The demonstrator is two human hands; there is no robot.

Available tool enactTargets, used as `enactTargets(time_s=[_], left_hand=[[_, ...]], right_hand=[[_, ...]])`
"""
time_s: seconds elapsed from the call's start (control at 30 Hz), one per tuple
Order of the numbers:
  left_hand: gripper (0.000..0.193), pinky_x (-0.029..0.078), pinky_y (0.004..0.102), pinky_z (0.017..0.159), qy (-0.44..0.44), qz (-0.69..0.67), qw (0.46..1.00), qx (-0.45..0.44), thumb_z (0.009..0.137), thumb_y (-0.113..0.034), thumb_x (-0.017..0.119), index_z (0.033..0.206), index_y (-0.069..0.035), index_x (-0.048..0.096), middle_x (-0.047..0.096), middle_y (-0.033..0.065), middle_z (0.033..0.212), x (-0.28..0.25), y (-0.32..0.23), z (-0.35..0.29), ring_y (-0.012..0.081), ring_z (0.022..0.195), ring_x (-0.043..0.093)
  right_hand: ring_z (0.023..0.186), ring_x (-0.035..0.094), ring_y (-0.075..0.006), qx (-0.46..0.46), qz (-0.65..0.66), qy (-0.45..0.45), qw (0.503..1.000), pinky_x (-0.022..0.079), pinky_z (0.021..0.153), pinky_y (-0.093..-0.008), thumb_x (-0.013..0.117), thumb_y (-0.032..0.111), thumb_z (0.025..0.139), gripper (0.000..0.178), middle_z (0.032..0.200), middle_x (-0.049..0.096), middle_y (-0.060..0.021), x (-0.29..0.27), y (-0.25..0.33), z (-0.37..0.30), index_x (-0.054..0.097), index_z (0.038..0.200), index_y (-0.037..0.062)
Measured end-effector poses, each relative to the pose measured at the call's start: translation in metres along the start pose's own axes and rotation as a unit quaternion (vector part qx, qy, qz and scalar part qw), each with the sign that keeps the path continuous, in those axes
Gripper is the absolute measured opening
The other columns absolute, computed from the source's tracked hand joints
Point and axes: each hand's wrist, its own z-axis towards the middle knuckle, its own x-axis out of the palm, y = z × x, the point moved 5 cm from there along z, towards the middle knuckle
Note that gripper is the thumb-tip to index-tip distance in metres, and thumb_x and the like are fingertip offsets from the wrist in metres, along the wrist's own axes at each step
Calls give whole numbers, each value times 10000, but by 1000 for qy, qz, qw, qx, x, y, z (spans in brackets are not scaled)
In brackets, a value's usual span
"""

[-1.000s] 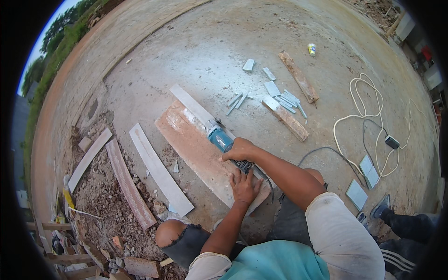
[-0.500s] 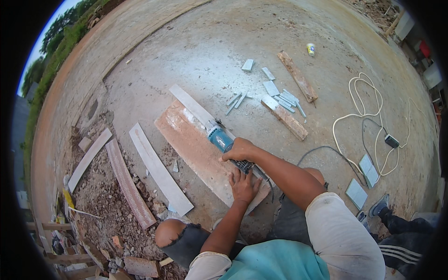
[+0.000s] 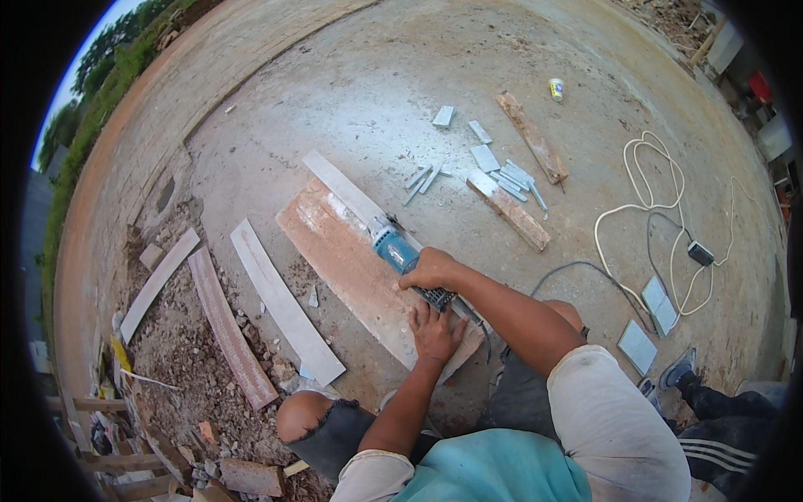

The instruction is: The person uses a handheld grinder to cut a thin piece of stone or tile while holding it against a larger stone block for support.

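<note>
My right hand grips a teal angle grinder whose head rests on a long reddish tile lying on the concrete floor. My left hand lies flat, fingers spread, pressing the near end of that tile just below the grinder's body. A narrow pale strip lies along the tile's far edge. The grinder's dark cord runs right across the floor. My knees show at the bottom.
Long tile strips and a reddish plank lie left beside rubble. Small cut tile pieces and two wooden blocks lie beyond. A white cable coils right. Another person's legs sit at lower right.
</note>
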Motion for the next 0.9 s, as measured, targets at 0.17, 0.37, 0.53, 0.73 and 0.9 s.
enactTargets(time_s=[0.17,0.37,0.53,0.73,0.9], left_hand=[[501,199,586,1102,29,14,999,-11,831,-408,683,1213,-89,630,559,140,1295,3,1,0,369,1340,378],[518,207,589,1095,60,23,998,-18,858,-461,654,1266,-142,627,492,126,1381,7,4,-1,358,1375,331],[475,183,576,1115,2,-4,1000,1,821,-371,692,1187,-73,638,592,147,1270,0,1,0,372,1322,407],[487,214,593,1090,50,9,999,-11,853,-451,659,1157,-71,681,526,149,1350,7,5,0,363,1365,350],[544,210,582,1096,58,20,998,-12,855,-453,656,1210,-41,640,536,157,1345,9,5,0,352,1368,357]], right_hand=[[847,694,-346,-2,1,-2,1000,536,712,-347,824,508,551,851,962,671,-314,-1,0,-4,629,970,-207],[851,693,-350,0,4,-2,1000,536,716,-351,829,501,551,854,970,667,-321,-1,0,-6,625,974,-213],[864,691,-352,2,6,-4,1000,534,733,-356,835,506,550,865,977,665,-324,1,-1,-5,623,981,-213],[861,691,-352,0,5,-8,1000,532,733,-357,838,521,550,879,973,665,-322,3,-4,-6,625,991,-208],[868,691,-347,3,-2,-5,1000,530,735,-352,836,527,552,883,969,665,-319,3,-7,-8,624,993,-209]])
